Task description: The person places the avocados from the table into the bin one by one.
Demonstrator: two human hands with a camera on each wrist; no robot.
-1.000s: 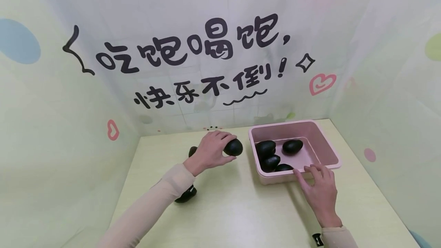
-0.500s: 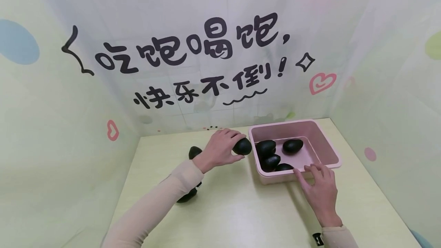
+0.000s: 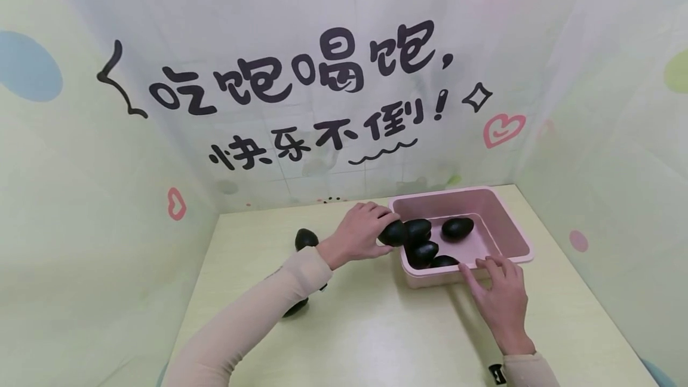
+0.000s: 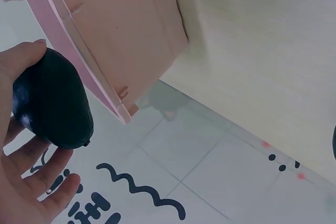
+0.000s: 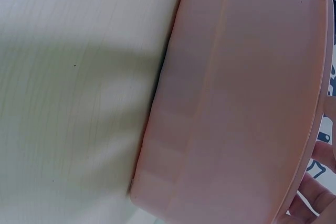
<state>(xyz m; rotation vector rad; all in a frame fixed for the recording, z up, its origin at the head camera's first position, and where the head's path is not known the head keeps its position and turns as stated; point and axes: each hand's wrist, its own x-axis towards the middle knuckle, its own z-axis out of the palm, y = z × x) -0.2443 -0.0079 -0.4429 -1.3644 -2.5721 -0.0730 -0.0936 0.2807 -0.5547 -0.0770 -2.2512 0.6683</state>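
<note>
My left hand (image 3: 361, 233) grips a dark, smooth avocado (image 3: 392, 233) at the left rim of a pink plastic bin (image 3: 430, 281). In the left wrist view the thumb lies along one side of that avocado (image 4: 55, 103), the fingers under the other, and its stem end faces outward. Fingers and thumb of my right hand (image 3: 502, 303) hold the bin's front rim. The right wrist view is mostly the bin's outer wall (image 5: 247, 98), with fingertips (image 5: 324, 153) at its rim. Several avocados (image 3: 457, 229) lie inside the bin, mostly along its left side.
One avocado (image 3: 306, 239) lies on the pale wooden table (image 3: 365, 327) behind the left forearm. Another avocado (image 3: 297, 307) is partly hidden by the left sleeve (image 3: 258, 315). A printed wall sheet (image 3: 301, 184) rises directly behind the table, with further sheets at both sides.
My left hand has carried the avocado rightward from over the table to the bin's left rim. The right hand and the bin have stayed in place.
</note>
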